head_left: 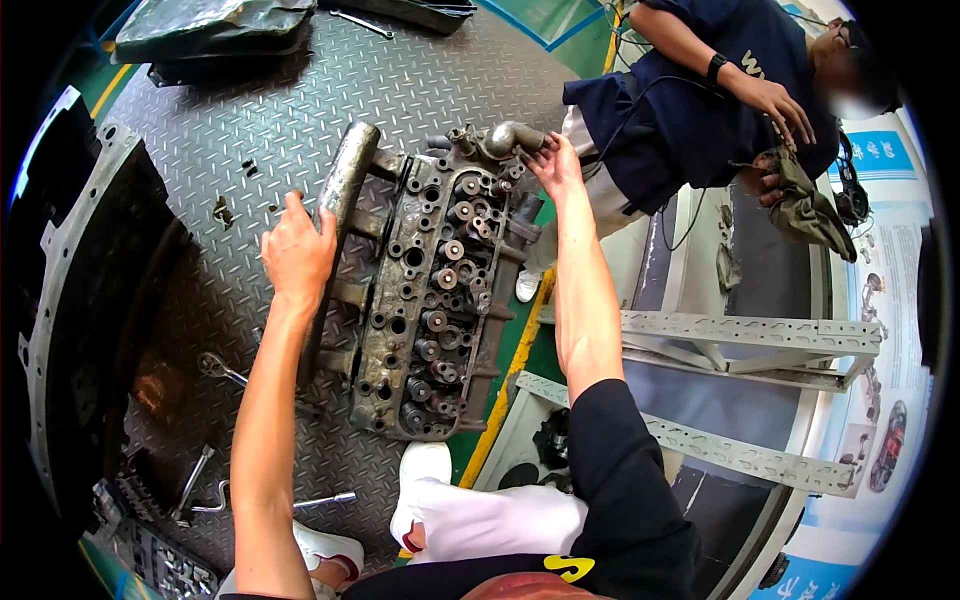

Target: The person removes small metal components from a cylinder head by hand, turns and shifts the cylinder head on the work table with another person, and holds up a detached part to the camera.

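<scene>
A greasy engine cylinder head [400, 290] with exposed valve springs lies on the patterned metal floor plate before me. Along its left side runs a tubular manifold [350, 175] with several branches. My left hand [298, 252] is beside this tube, fingers apart, the thumb at its edge; it grips nothing that I can see. At the far right end, a curved metal pipe elbow [510, 137] sticks out from the head. My right hand [553, 165] has its fingers closed about the elbow's end; the fingertips are partly hidden.
A ratchet wrench [215, 366], other wrenches [195, 485] and a socket set case [165, 560] lie at lower left. A large dark panel [80, 300] stands left. A co-worker [700, 110] holds a cloth [805, 205] at upper right, near a grey metal frame [740, 328].
</scene>
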Demonstrator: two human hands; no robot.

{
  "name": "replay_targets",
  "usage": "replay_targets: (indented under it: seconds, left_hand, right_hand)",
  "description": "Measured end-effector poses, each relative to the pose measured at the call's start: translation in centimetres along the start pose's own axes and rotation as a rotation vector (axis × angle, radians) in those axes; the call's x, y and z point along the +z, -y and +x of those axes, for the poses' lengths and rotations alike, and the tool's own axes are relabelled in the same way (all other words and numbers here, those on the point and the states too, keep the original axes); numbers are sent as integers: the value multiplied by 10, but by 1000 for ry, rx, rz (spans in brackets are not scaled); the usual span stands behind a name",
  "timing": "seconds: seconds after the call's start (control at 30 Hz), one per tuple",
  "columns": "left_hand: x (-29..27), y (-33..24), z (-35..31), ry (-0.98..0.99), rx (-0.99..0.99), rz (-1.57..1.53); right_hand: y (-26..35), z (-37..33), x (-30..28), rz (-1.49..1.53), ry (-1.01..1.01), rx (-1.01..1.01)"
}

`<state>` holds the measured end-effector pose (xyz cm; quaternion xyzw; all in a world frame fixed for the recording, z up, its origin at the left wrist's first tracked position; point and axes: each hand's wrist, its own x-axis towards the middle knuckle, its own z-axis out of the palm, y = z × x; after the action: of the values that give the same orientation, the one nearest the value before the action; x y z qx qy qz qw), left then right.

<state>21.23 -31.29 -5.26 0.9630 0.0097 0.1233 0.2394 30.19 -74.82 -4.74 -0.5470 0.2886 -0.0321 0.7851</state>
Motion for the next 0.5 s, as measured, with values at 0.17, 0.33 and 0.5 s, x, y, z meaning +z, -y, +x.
replay_targets:
  seconds: [0.17,0.33,0.5]
  left_hand:
    - [-3,1,-1,3,-15,-2]
    - [-2,0,0,14,-21,-21]
    - [1,1,1,36,-31,-16]
  right_hand:
    - [0,-13,11,-4,86,-22]
    - [4,-20,15,6,171,25]
    - [-1,-5,13,-55,62,-13]
